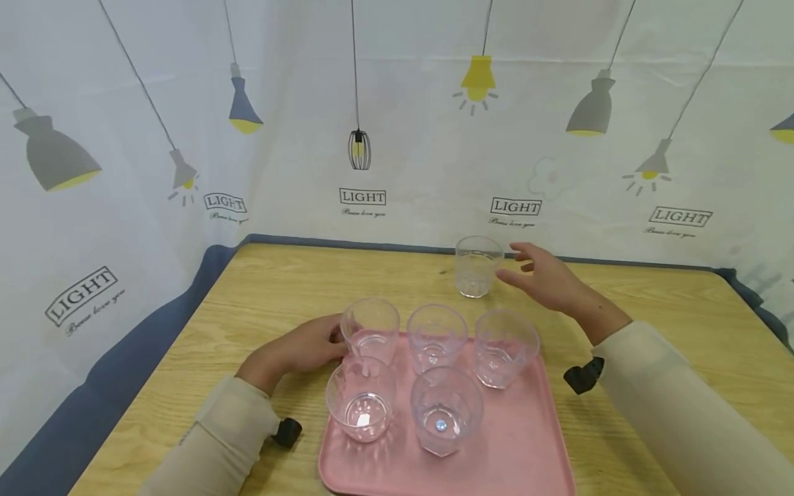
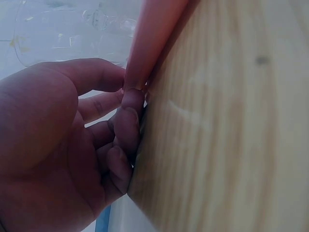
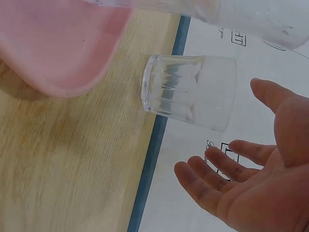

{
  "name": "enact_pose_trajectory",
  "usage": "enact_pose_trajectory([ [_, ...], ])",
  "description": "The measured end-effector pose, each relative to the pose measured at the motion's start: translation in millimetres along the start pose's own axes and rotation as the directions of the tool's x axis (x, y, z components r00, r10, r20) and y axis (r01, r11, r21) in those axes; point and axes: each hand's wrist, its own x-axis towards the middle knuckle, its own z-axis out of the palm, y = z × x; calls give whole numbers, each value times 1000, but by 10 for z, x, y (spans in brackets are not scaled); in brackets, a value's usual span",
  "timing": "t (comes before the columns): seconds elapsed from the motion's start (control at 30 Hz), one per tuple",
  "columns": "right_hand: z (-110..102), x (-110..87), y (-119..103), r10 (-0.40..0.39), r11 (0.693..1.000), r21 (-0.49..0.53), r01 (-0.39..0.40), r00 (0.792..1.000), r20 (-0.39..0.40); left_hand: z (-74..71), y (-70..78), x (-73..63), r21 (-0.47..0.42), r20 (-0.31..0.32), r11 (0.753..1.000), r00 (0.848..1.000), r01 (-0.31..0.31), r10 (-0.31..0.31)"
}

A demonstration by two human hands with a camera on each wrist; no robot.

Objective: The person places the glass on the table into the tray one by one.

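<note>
My left hand (image 1: 309, 344) is at the far left corner of a pink tray (image 1: 515, 448). In the left wrist view its thumb and fingers pinch the tray's rim (image 2: 153, 41). Several clear plastic cups stand upright on the tray, among them a front left cup (image 1: 362, 399) and a back right cup (image 1: 505, 348). Behind the tray, one more clear cup (image 1: 477, 269) stands upright on the table. Just right of that cup, my right hand (image 1: 546, 279) is held with fingers spread and thumb apart. The right wrist view shows a gap between this hand and the cup (image 3: 193, 92).
The wooden table (image 1: 285, 275) extends around the tray on both sides. A white cloth (image 1: 422, 158) printed with lamps hangs behind it, with a dark blue band along the table's back edge. Both wrists carry small black devices, such as the right one (image 1: 583, 375).
</note>
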Motion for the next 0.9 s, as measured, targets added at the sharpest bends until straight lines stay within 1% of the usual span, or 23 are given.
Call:
enact_pose_trajectory([
  [0.23, 12, 66, -5, 12, 1000, 4, -12, 1000, 17, -6, -5, -2, 7, -5, 1000, 1000, 5, -5],
  [0.53, 18, 133, 29, 33, 999, 23, -34, 999, 36, -3, -16, -18, -16, -5, 1000, 1000, 6, -6],
  [0.7, 34, 159, 34, 39, 999, 30, -40, 998, 42, -8, -25, -11, -4, -6, 1000, 1000, 3, -3],
  [0.83, 46, 172, 32, 45, 998, 33, -46, 998, 46, -3, -21, -5, -6, -9, 1000, 1000, -5, 5],
  [0.9, 50, 177, 37, 48, 998, 34, -50, 998, 49, 4, -18, 0, -15, -8, 1000, 1000, -20, 20],
])
